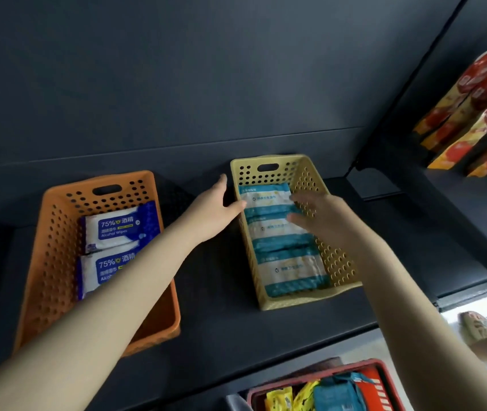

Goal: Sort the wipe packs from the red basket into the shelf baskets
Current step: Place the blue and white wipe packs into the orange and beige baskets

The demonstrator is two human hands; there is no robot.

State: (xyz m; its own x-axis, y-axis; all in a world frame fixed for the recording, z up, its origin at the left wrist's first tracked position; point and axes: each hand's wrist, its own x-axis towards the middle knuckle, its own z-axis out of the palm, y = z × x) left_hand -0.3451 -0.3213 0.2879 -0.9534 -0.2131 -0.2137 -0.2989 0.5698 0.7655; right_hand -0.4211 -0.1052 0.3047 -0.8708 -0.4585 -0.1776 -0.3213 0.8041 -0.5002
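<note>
A yellow perforated basket on the dark shelf holds several teal-and-white wipe packs lying flat in a row. My right hand rests flat on the back packs, fingers spread. My left hand presses against the basket's left outer wall, thumb at the rim. To the left, an orange basket contains two blue-and-white alcohol wipe packs, the nearer one partly behind my left forearm. The red basket at the bottom edge carries a teal pack and yellow packs.
The dark shelf has a grey back panel behind both baskets. Red-and-orange snack bags stand on the neighbouring shelf at the upper right. A light floor and a shoe show at the lower right.
</note>
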